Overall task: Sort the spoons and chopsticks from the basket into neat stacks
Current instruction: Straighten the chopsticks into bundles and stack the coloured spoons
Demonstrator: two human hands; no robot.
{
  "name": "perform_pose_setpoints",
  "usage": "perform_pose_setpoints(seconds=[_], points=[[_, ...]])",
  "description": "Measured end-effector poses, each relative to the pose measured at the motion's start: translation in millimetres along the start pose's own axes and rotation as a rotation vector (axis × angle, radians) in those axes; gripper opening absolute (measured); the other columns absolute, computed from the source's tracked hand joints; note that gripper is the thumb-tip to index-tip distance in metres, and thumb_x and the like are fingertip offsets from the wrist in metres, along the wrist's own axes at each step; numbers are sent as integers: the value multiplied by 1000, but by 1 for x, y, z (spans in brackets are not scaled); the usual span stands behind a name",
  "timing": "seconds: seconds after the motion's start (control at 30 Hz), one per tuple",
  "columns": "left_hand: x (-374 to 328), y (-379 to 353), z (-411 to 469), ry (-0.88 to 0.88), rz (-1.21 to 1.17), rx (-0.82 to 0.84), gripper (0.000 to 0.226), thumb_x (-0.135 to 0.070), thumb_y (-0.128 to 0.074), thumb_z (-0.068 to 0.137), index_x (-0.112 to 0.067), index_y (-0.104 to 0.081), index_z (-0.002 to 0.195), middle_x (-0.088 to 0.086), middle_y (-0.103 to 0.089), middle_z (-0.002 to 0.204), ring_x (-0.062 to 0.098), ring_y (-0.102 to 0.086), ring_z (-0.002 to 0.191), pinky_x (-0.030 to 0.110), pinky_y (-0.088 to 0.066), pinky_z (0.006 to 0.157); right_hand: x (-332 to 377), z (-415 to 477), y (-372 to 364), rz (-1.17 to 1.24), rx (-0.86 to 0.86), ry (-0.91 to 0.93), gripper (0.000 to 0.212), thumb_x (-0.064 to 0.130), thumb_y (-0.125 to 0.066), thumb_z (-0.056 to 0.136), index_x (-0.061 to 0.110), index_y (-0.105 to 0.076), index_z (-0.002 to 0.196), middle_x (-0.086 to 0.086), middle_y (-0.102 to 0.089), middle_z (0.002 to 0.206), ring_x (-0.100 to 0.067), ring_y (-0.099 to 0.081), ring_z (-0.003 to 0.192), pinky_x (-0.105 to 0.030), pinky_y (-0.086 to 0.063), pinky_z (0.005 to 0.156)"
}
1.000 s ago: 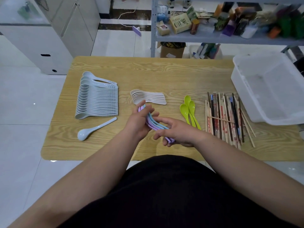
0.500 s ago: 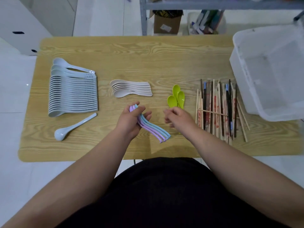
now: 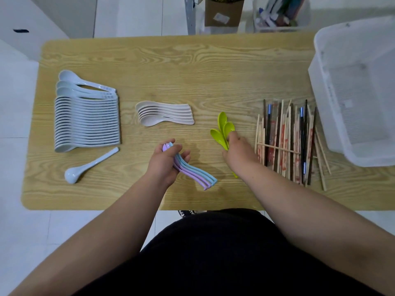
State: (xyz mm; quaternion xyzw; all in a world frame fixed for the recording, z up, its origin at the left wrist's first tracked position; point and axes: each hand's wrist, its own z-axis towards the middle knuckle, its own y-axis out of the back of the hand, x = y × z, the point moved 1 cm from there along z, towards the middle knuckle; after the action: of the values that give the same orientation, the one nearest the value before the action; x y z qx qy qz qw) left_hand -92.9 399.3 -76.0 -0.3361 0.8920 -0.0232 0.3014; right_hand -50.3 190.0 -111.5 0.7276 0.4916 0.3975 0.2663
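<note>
Clamping a small fan of pastel spoons (image 3: 198, 175), the left grip (image 3: 165, 162) has its thumb over the top and its fingers curled beneath.
- Pastel spoons: purple and light blue, nested. The bowls peek out above the thumb and the handles splay toward the near right, just above the tabletop (image 3: 192, 65).
- Left forearm: runs in from the near left, wrist bent slightly inward, back of the hand to the camera.
- Right grip (image 3: 239, 151): lies palm down over the green spoons (image 3: 223, 124), knuckles bent, one fingertip on a bowl. I cannot tell whether the fingers close round the handles or only press on them.
- Green spoons: lime, loosely overlapped on the tabletop. The bowls point away from the person, and one handle tip shows below the wrist.
- Right forearm: crosses in from the near right, just beside the chopsticks.
- Beige spoons (image 3: 164, 114): a nested row at mid-tabletop, bowls left, handles right.
- Chopsticks (image 3: 286, 142): a rough parallel bundle right of the green spoons, bare wood, paper-wrapped and dark ones mixed. One stick lies crosswise over them.
- White spoon stack (image 3: 85, 122): a long, tidy nested row at far left.
- Single white spoon (image 3: 89, 167): lies apart, just nearer than that stack, tilted.
- Basket (image 3: 320, 92): translucent plastic at the right edge, beside the chopsticks.
</note>
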Motion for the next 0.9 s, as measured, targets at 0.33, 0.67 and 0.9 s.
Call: perform_pose_setpoints(seconds=[0.33,0.67,0.9], points=[[-3,3,-9,21,19,60,25,3,-59,95,-16,-55,111,14,-59,105,34,-70,86,39,-59,70,-3,-28,8,156,-4,35,36,20,-58,95,15,-48,129,-14,-54,116,-36,-59,97,-36,-42,73],[-23,27,-26,-63,34,229,23,0,-59,95,-14,-58,114,14,-66,103,33,-69,90,42,-57,76,52,-98,24,695,127,299,31,-4,-64,90,25,-55,95,-1,-60,87,-18,-67,66,-23,-53,63],[-32,49,-41,-145,44,315,25,-6,-66,93,-17,-61,114,12,-67,97,26,-65,80,46,-53,78,75,-122,20,634,189,355,24,-2,-67,90,20,-59,95,-5,-62,96,-22,-71,75,-32,-61,71]])
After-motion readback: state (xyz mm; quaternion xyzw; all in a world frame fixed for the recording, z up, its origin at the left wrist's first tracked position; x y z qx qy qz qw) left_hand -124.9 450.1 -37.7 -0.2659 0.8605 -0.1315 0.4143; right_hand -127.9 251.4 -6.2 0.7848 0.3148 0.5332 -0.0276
